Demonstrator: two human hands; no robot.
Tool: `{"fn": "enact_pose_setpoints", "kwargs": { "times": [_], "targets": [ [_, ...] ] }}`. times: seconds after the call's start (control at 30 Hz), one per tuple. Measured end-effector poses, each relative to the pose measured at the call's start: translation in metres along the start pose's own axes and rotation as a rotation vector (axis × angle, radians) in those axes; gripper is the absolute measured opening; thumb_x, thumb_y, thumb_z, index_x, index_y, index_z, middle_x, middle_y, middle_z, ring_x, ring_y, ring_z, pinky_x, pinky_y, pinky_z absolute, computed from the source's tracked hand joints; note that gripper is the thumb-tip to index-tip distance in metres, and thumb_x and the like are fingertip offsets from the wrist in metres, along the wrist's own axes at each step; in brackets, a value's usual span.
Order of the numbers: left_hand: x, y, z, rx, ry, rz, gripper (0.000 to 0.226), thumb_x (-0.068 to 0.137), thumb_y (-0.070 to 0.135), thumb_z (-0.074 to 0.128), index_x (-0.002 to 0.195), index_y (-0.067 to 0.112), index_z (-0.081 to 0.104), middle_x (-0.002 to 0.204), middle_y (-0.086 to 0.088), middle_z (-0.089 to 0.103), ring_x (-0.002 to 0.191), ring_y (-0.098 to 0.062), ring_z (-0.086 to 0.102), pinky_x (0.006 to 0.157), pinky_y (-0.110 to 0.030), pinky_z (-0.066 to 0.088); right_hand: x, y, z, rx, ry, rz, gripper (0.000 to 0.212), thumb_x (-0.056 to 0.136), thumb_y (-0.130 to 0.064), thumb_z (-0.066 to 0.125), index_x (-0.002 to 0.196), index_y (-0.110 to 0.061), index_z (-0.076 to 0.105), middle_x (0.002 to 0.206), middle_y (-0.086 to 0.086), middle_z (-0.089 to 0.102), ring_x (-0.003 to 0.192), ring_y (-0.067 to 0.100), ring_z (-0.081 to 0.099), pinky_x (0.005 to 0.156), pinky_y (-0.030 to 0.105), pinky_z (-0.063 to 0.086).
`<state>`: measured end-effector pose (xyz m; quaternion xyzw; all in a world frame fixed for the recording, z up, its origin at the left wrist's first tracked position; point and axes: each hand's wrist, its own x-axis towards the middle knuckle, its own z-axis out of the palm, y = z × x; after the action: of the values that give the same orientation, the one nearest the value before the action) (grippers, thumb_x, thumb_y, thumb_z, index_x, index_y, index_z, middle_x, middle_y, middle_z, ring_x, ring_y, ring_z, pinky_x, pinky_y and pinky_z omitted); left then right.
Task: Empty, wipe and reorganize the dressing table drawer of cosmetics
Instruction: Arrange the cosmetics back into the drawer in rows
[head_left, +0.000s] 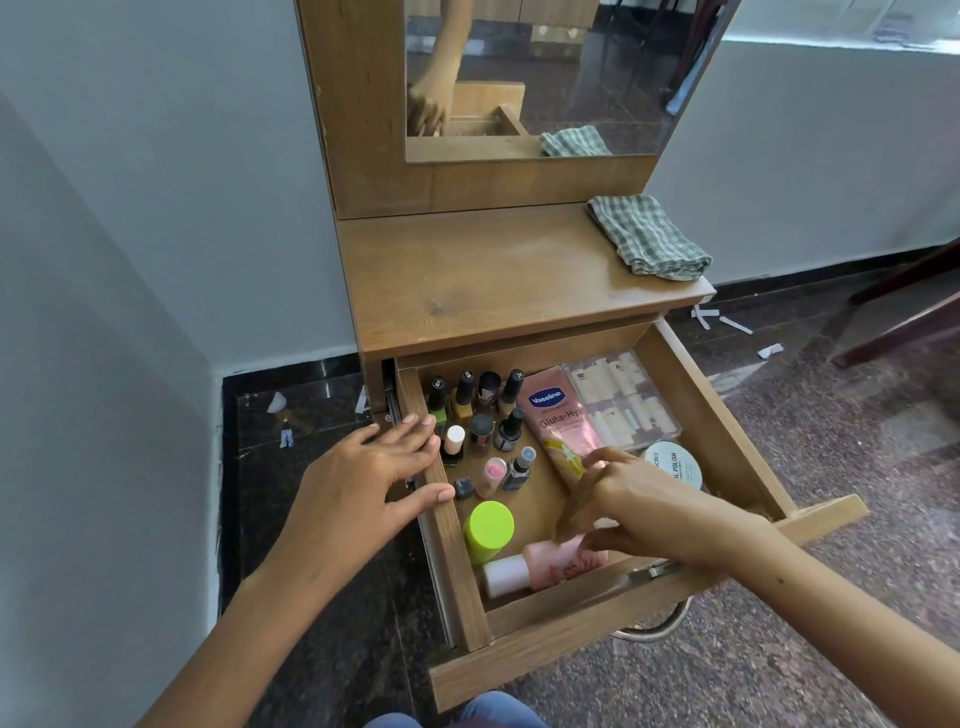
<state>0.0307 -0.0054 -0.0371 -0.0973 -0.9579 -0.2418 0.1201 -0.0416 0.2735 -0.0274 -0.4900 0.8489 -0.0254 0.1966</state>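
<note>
The wooden drawer (727, 415) of the dressing table is pulled out and holds cosmetics. Several nail polish bottles (488, 410) stand at its back left. A pink Vaseline tube (558, 421) lies in the middle, with a clear box of false nails (623, 400) and a round white tub (675, 465) to its right. A green-capped bottle (488, 530) stands near the front. A pink bottle with a white cap (545, 569) lies along the front wall. My left hand (374, 478) rests on the left drawer wall. My right hand (634, 499) reaches in, fingers spread over the pink bottle.
A green checked cloth (649, 239) lies folded on the right of the dressing table top (493, 275), below the mirror (545, 78). Grey walls close in on the left. Scraps of paper lie on the dark stone floor on both sides.
</note>
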Motion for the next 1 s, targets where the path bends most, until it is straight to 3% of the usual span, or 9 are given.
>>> {"fn": "enact_pose_setpoints", "kwargs": {
  "times": [0.2,0.4,0.5,0.63,1.0],
  "targets": [
    [-0.001,0.001,-0.001,0.042,0.019,0.017,0.056,0.078,0.064,0.041,0.107,0.025,0.068,0.121,0.015,0.046,0.113,-0.004,0.038,0.089,-0.038,0.032,0.0,-0.002,0.004,-0.053,-0.006,0.017,0.022,0.086,-0.032,0.06,0.106,-0.034,0.07,0.102,-0.014,0.071,0.103,0.014,0.059,0.106,0.033,0.034],
    [0.0,0.003,-0.002,0.055,0.023,0.018,0.054,0.076,0.061,0.04,0.105,0.025,0.069,0.119,0.014,0.048,0.112,-0.004,0.039,0.086,-0.036,0.034,-0.002,-0.004,0.005,-0.062,0.047,0.028,0.014,0.077,-0.03,0.069,0.091,-0.031,0.073,0.087,-0.011,0.072,0.092,0.019,0.063,0.096,0.037,0.047],
    [0.0,0.001,-0.002,0.024,0.0,0.007,0.057,0.077,0.063,0.038,0.108,0.024,0.067,0.121,0.015,0.047,0.114,-0.003,0.038,0.09,-0.037,0.032,0.002,-0.004,0.004,-0.072,0.025,0.037,0.023,0.082,-0.032,0.058,0.101,-0.034,0.071,0.097,-0.013,0.072,0.099,0.016,0.062,0.103,0.033,0.038],
    [-0.001,0.003,-0.003,-0.009,-0.009,-0.01,0.057,0.077,0.065,0.046,0.111,0.024,0.065,0.123,0.014,0.045,0.117,-0.003,0.035,0.094,-0.038,0.027,0.007,-0.007,0.002,-0.113,-0.026,0.043,0.027,0.085,-0.031,0.059,0.11,-0.035,0.067,0.107,-0.012,0.07,0.107,0.016,0.059,0.105,0.028,0.03],
    [-0.001,0.001,-0.003,-0.024,-0.057,-0.039,0.062,0.076,0.067,0.036,0.116,0.027,0.061,0.127,0.018,0.042,0.121,0.001,0.031,0.099,-0.034,0.024,0.005,-0.01,-0.002,-0.093,-0.011,0.031,0.026,0.085,-0.028,0.06,0.109,-0.034,0.068,0.109,-0.016,0.069,0.107,0.012,0.06,0.107,0.033,0.034]
  ]
}}
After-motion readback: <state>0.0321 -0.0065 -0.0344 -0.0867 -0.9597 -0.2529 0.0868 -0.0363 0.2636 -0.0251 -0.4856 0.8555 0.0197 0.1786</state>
